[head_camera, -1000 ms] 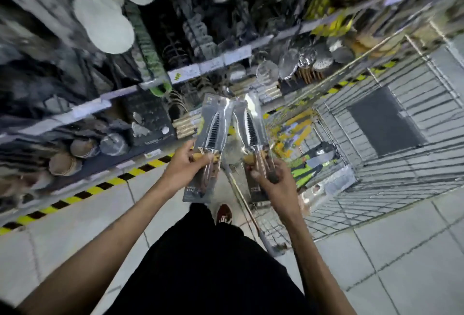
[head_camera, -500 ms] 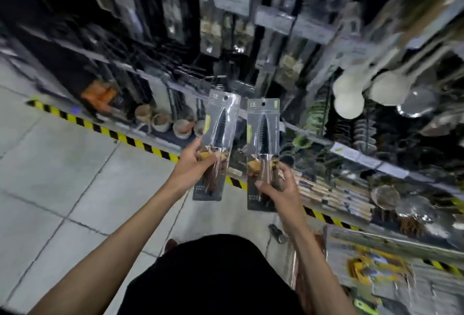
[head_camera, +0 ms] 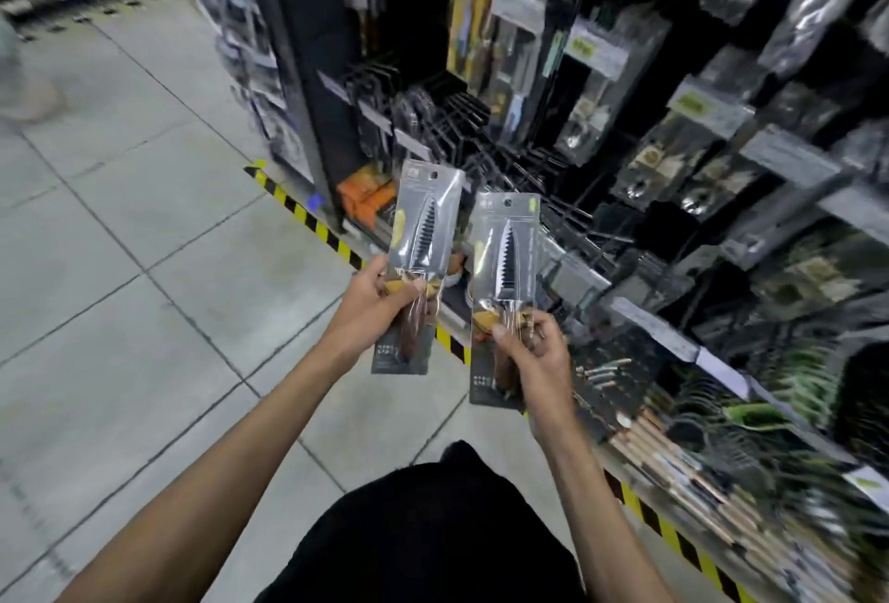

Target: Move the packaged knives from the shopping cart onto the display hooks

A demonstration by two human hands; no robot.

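My left hand (head_camera: 380, 302) grips a packaged knife (head_camera: 423, 222) at its lower half, the grey card upright with a serrated blade and wooden handle. My right hand (head_camera: 534, 352) pinches a second packaged knife (head_camera: 505, 246) of the same kind, held just right of and lower than the first. Both packages stand in front of dark display hooks (head_camera: 462, 121), several of them bare, on the shelving unit. The shopping cart is out of view.
Black shelving (head_camera: 721, 145) filled with hanging packaged utensils runs along the right. A yellow-and-black striped line (head_camera: 308, 218) marks the shelf base on the grey tiled floor (head_camera: 144, 242). Another person's legs (head_camera: 24, 73) blur at far left.
The view has swung left along the aisle, from the cart to the hook section. Both hands keep their knives and have come closer to the hooks.
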